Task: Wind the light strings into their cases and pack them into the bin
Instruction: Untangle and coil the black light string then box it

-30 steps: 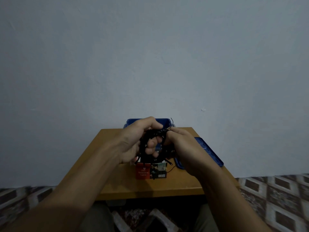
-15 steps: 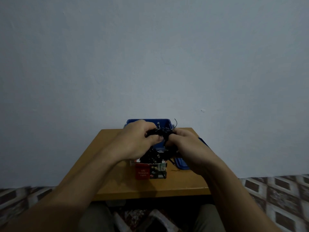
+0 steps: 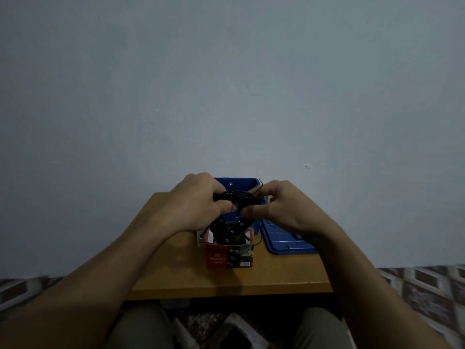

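A red box (image 3: 227, 256) is seen upright near the front edge of the tabletop (image 3: 276, 273), approx. centre, w/ top flaps open. A blue lid (image 3: 284, 241) is laid flat just right of it, toward the right edge. Above the box, a black light string (image 3: 236, 197) is held as a bundle btwn both hands, its lower part hanging into the box. The left hand (image 3: 198, 205) is clenched round the bundle; the string's right side is pinched by the right hand (image 3: 284, 207). A blue bin (image 3: 241, 182) is set at the back edge, behind the hands.

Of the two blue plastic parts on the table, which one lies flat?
The lid, on the right of the table; the bin is deep, with raised walls.
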Demonstrator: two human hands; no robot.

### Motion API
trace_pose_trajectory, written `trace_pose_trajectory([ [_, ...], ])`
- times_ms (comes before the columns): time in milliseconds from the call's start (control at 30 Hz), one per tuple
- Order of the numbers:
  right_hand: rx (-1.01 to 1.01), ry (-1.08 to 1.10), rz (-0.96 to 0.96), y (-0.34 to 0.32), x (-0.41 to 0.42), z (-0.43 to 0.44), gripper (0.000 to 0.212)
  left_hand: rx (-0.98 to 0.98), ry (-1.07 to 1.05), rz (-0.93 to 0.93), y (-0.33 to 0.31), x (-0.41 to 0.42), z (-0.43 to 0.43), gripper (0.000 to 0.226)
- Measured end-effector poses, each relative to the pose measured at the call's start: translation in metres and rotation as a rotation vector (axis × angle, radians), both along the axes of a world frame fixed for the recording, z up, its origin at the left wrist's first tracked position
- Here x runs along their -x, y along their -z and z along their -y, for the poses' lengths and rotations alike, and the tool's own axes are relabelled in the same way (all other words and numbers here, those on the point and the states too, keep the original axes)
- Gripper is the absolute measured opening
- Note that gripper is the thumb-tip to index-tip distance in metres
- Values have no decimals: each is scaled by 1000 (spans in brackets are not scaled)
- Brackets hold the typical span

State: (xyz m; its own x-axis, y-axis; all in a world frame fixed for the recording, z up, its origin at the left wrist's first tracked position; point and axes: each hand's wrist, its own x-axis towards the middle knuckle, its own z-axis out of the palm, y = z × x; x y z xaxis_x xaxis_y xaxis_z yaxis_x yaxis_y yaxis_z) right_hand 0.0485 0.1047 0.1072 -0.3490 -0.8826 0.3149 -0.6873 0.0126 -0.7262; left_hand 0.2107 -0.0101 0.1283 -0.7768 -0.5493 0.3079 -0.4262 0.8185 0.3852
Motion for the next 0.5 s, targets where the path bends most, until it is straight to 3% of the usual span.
trace_pose_trajectory([
  [67, -45, 12, -152, -8, 2, 2, 8, 6, -4, 32, -1, -1, 4, 23],
  [167, -58, -27, -200, -15, 1, 7, 11, 100, -38, 34, -2, -1, 9, 27],
  [500, -58, -119, 29, -10, 7, 25, 13, 59, -76, -28, -1, 0, 18, 23],
])
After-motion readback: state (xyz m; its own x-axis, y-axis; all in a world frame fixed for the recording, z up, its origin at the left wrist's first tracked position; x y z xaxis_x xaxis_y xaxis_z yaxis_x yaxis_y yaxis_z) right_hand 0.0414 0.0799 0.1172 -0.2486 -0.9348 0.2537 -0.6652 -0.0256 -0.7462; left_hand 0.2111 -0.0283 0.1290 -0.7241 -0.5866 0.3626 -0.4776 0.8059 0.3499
